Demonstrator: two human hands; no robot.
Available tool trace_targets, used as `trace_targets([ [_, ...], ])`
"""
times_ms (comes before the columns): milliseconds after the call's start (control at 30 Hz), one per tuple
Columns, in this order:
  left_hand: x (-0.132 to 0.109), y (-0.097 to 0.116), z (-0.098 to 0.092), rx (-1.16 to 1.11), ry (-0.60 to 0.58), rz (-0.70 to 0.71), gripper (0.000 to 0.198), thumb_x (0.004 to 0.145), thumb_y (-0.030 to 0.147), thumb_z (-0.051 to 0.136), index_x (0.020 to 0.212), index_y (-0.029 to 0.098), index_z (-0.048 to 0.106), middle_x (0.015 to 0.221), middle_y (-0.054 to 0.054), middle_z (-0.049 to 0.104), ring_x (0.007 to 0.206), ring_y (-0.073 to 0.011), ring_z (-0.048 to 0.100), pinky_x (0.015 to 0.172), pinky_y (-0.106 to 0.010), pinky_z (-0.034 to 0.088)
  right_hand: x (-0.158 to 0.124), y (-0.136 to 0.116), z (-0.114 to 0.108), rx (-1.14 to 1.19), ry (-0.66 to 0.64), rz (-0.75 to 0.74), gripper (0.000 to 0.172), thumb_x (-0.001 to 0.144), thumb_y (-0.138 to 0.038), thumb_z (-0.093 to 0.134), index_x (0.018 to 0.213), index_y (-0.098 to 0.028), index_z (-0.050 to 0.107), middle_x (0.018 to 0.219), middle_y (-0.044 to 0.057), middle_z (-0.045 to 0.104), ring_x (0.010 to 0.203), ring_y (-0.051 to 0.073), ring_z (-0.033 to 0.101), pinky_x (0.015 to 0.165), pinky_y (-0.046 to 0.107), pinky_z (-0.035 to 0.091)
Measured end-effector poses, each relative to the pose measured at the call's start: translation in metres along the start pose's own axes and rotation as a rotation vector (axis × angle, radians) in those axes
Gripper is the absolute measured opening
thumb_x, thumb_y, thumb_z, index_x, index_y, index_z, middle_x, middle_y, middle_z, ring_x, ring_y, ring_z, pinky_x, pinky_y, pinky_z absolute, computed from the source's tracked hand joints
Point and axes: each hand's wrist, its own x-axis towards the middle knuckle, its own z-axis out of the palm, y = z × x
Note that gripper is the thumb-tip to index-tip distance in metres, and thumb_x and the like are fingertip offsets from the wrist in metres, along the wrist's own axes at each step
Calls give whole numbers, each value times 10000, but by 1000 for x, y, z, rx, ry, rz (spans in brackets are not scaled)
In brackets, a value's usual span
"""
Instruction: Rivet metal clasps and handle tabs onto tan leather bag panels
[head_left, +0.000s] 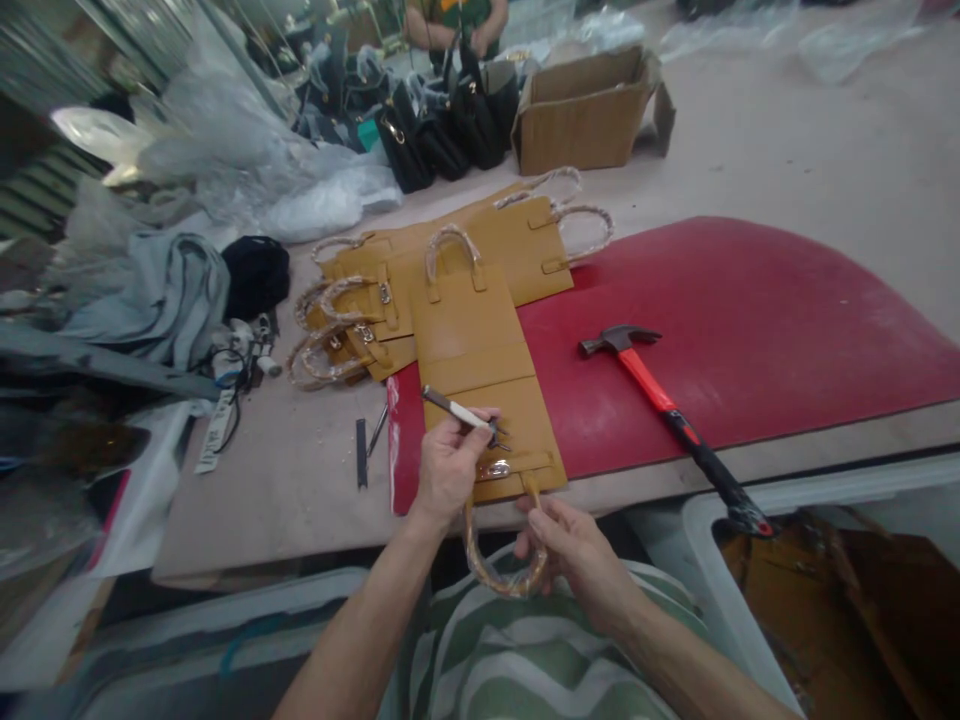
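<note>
My left hand (448,468) is closed around a slim metal punch-like tool (459,409) with a white-wrapped shaft and dark prongs at its lower end. Below it lies a flat mustard-yellow handbag panel (487,355), with a shiny metal clasp (495,468) on a strap near its front edge. My right hand (568,540) has its fingers closed on the panel's plastic-wrapped bag handle (491,578), which hangs over the table edge. A second wrapped handle (452,238) stands at the panel's far end.
A claw hammer (651,385) lies on a red mat (750,320) at right. More yellow bag panels (525,255) are piled behind. Dark handbags (457,125) and a cardboard box (581,120) stand farther back, near another person's hands. A white bin (701,545) holds brown pieces.
</note>
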Motion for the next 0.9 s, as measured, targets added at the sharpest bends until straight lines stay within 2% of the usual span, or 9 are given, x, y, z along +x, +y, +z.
trace_targets([
  [67, -1, 2, 14, 49, -64, -34, 208, 832, 325, 764, 954, 158, 748, 1006, -90, 787, 935, -201, 746, 839, -286, 597, -2, 1, -3, 115, -21, 1, 659, 698, -705, 762, 1058, -188, 567, 833, 28, 725, 477, 124, 603, 409, 228, 438],
  [133, -3, 2, 18, 93, -90, -53, 209, 828, 330, 764, 951, 160, 758, 981, -84, 787, 889, -195, 746, 797, -273, 603, -3, 0, -7, 161, -13, -37, 655, 686, -661, 804, 1079, -189, 577, 895, 39, 731, 516, 147, 649, 441, 248, 477],
  [267, -5, 1, 11, 85, -88, -106, 271, 831, 387, 780, 971, 157, 752, 1013, -94, 784, 882, -203, 742, 738, -272, 615, -1, -7, -11, 217, 82, -136, 575, 741, -637, 783, 1047, -169, 647, 863, 52, 728, 609, 169, 680, 565, 288, 542],
  [333, -3, 0, 6, 13, -75, -123, 297, 828, 416, 792, 962, 156, 740, 1016, -97, 786, 911, -208, 743, 783, -293, 619, 0, -13, -10, 251, 99, -166, 534, 756, -638, 770, 982, -167, 660, 846, 61, 730, 601, 160, 658, 571, 287, 538],
  [433, -1, 0, 4, -97, -65, -123, 292, 821, 415, 812, 925, 156, 728, 975, -87, 791, 927, -194, 743, 892, -308, 597, 5, -27, -10, 299, 5, -150, 497, 757, -626, 771, 930, -178, 643, 788, 52, 712, 574, 152, 622, 528, 272, 507],
  [533, -1, 5, 8, -120, -82, -131, 305, 819, 418, 819, 932, 149, 730, 977, -93, 791, 901, -189, 744, 880, -298, 595, 12, -40, -11, 250, -60, -109, 484, 758, -630, 763, 896, -189, 620, 705, 26, 667, 529, 144, 568, 456, 250, 448],
  [633, -2, 13, 15, -105, -91, -164, 313, 830, 419, 811, 970, 151, 729, 1023, -102, 789, 887, -202, 747, 819, -304, 610, 19, -48, -13, 109, -6, -139, 496, 744, -648, 773, 837, -186, 620, 672, 10, 634, 533, 130, 535, 472, 246, 449],
  [733, 0, 21, 20, -133, -87, -104, 303, 834, 417, 812, 963, 155, 734, 1023, -101, 787, 943, -217, 749, 878, -322, 602, 23, -51, -16, 44, 26, -182, 493, 724, -630, 800, 862, -180, 655, 713, 14, 645, 586, 136, 549, 529, 257, 488],
  [900, 4, 24, 21, -171, -112, -44, 288, 846, 414, 808, 961, 160, 734, 1025, -100, 788, 977, -221, 749, 922, -334, 587, 26, -49, -15, 85, -18, -205, 476, 724, -606, 804, 856, -165, 681, 677, 13, 627, 565, 139, 551, 530, 265, 484],
])
